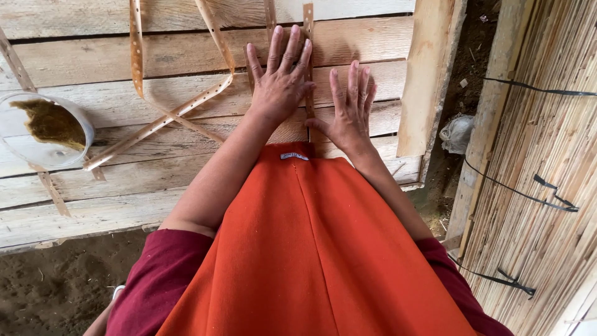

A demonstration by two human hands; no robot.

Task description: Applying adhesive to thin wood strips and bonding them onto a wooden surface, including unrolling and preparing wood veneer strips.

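Observation:
My left hand [281,81] lies flat, fingers spread, on the rough wooden plank table [93,186], pressing on a thin perforated tan strip [308,37] that runs away from me. My right hand [350,106] rests flat just to its right, thumb touching the same strip near the table's front. Neither hand grips anything. More perforated strips [180,109] loop and cross over the planks to the left. An orange apron [311,249] covers my front below the hands.
A clear plastic tub [37,149] holding brownish fibrous stuff sits at the table's left. An upright wooden board [429,74] bounds the table's right. A reed mat wall [547,174] tied with black cord stands at right. Dirt floor [56,286] lies below.

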